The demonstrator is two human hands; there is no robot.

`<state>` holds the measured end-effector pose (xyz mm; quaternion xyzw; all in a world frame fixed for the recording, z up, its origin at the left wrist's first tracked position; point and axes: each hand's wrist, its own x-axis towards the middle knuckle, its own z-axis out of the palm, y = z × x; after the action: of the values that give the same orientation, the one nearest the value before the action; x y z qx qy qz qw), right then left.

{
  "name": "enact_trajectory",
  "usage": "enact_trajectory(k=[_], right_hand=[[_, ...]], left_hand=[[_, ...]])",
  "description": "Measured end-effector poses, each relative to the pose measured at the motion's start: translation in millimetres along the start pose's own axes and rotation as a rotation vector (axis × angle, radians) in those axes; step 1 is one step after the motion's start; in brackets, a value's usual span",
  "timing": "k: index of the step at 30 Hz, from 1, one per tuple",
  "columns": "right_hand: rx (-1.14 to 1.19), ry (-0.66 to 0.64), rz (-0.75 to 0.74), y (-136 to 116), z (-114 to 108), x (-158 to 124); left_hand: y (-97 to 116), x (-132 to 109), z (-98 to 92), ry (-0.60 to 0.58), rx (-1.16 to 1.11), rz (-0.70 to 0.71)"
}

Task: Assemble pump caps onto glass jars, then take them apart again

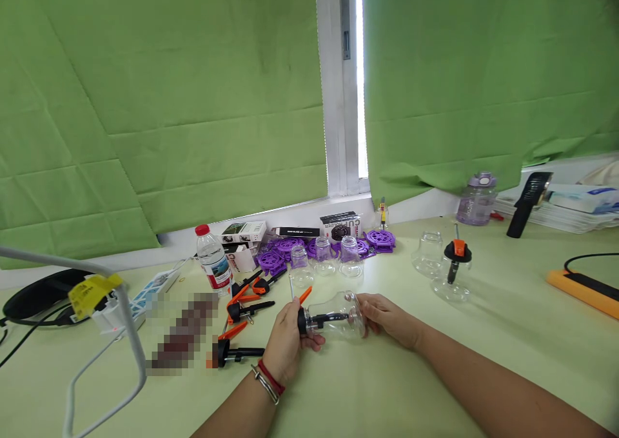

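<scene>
My left hand is closed round a black pump head with an orange lever. Its dark stem lies inside a clear bottle, which is tipped on its side, mouth toward the left. At the bottle's wide base, the fingers of my right hand grip it. Whether the head is seated on the neck or only pushed in, I cannot tell. To the left lie several similar black-and-orange pump heads. An upright clear bottle at the right carries a like head.
Behind my hands stand several clear bottles, purple plastic parts and small boxes. A red-capped water bottle, a power strip and a grey metal stand are on the left. On the right are a purple jug and an orange strip.
</scene>
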<state>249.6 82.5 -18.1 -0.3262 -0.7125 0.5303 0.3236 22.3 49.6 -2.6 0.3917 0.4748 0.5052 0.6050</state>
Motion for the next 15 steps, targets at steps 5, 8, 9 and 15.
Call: enact_trajectory(k=[5, 8, 9, 15], right_hand=[[-0.094, 0.052, -0.087, 0.7, 0.9, -5.2], [-0.174, 0.056, -0.158, 0.2, 4.2, -7.0], [-0.184, 0.058, -0.169, -0.5, 5.2, -7.4], [-0.175, 0.057, -0.134, -4.1, 5.7, -7.8]], left_hand=[[-0.8, 2.0, -0.9, 0.021, -0.04, -0.016], [-0.5, 1.9, -0.3, 0.015, -0.042, -0.02], [-0.1, 1.8, 0.0, 0.01, -0.041, -0.017], [2.5, 1.2, 0.3, -0.004, -0.027, -0.031]])
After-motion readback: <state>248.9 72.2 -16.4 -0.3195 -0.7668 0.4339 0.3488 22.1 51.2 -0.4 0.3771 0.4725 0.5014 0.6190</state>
